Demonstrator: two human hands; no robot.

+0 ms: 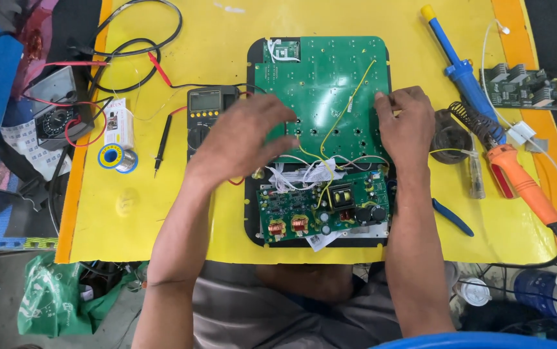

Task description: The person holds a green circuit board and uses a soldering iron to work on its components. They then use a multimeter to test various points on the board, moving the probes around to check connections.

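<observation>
Left hand (243, 139) lies spread over the green circuit board (323, 84), while right hand (406, 126) pinches its right edge beside the yellow wire (349, 106).

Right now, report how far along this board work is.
Done: the large green board lies exposed in its black tray, wires running to the smaller board. In hand: left hand and right hand rest on the large board's edges. Left: soldering iron and multimeter lie untouched.

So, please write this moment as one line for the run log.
left hand: on green circuit board | right hand: at board's right edge | smaller board: below
</observation>
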